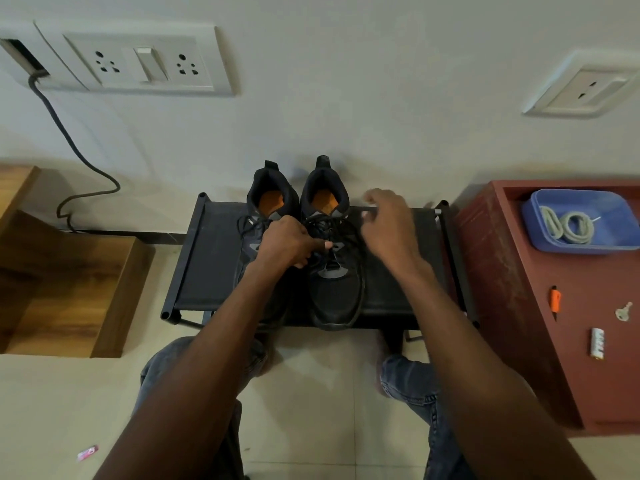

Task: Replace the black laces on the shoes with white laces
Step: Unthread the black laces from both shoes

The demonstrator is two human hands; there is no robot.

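The left hand [289, 242] pinches the black laces [323, 233] of the right shoe [332, 251] on the rack [207, 265] — the right hand [388, 225] hovers with loosely curled fingers, holding nothing visible.

two shoes [304, 244] sit side by side on a low rack [207, 271]; right of it, a cabinet [519, 306] carries a tub [616, 216] holding coiled laces [568, 228].

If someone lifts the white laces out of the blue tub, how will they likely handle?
Probably floppy: the white laces lie in loose coils in the blue tub. Likely light, being thin cord. The coils may unravel and dangle when lifted, since nothing visibly binds them.
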